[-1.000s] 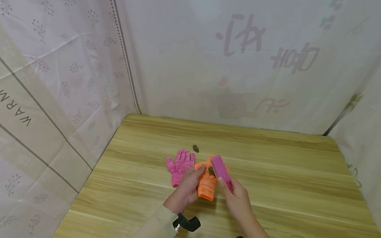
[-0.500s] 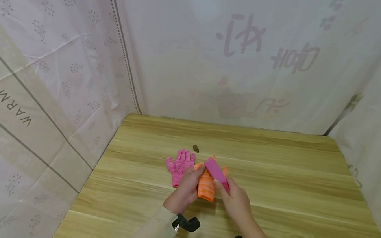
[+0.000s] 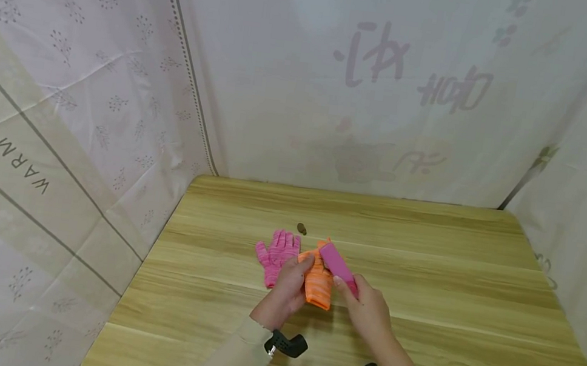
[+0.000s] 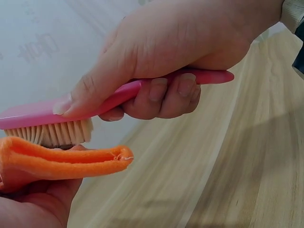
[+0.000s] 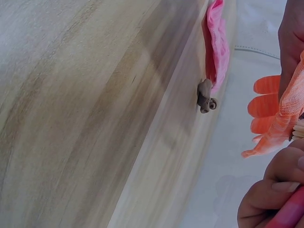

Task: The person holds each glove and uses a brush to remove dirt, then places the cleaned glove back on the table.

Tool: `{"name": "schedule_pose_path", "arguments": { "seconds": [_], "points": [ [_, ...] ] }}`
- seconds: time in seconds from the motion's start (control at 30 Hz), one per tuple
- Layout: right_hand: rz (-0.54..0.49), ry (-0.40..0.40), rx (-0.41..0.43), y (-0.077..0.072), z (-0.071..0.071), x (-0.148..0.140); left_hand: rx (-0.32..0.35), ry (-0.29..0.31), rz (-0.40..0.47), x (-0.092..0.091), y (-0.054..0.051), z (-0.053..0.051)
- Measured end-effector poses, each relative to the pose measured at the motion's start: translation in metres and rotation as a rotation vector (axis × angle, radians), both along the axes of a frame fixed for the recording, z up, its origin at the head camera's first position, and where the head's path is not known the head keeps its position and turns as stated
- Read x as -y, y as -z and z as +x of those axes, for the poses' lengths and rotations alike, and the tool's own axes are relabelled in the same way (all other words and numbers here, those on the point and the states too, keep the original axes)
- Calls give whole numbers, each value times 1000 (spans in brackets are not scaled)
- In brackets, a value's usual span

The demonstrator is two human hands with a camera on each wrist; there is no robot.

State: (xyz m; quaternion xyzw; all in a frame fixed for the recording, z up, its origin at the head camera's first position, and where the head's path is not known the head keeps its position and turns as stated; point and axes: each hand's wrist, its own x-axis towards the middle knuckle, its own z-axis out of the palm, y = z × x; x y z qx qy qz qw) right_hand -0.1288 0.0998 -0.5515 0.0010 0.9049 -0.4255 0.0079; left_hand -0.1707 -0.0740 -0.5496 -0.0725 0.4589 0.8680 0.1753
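My left hand grips an orange striped knit glove above the table, thumb on top, cuff toward me. In my right hand is a pink brush, its head over the glove's palm. The left wrist view shows the thumb pressing along the back of the brush and the fingers curled round the handle. Pale bristles point down at the orange glove, with something dark at their tips. The brush head hides much of the glove's palm in the head view.
A pink knit glove lies flat on the wooden table, just left of the orange one. Behind the gloves sits a small brown lump. Patterned cloth hangs round the table's back and sides.
The brush slid toward the lower left across the orange glove, then back up to the right a little. My left hand and the pink glove stayed nearly in place.
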Motion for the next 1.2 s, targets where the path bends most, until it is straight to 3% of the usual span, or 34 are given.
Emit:
{"name": "schedule_pose_path", "arguments": {
  "seconds": [0.6,0.8,0.93,1.1,1.2],
  "points": [
    [19,14,18,1,-2,-5,-34,-2,-25,2,2,0],
    [-17,14,39,-1,0,-8,-17,-6,-12,4,2,0],
    [-64,29,64,-1,1,-9,-17,-6,-48,6,2,1],
    [-111,32,32,-7,1,-3,-25,5,-82,3,2,1],
    [-79,-6,9,-9,-1,4,-26,20,-90,-1,1,1]
  ]
}}
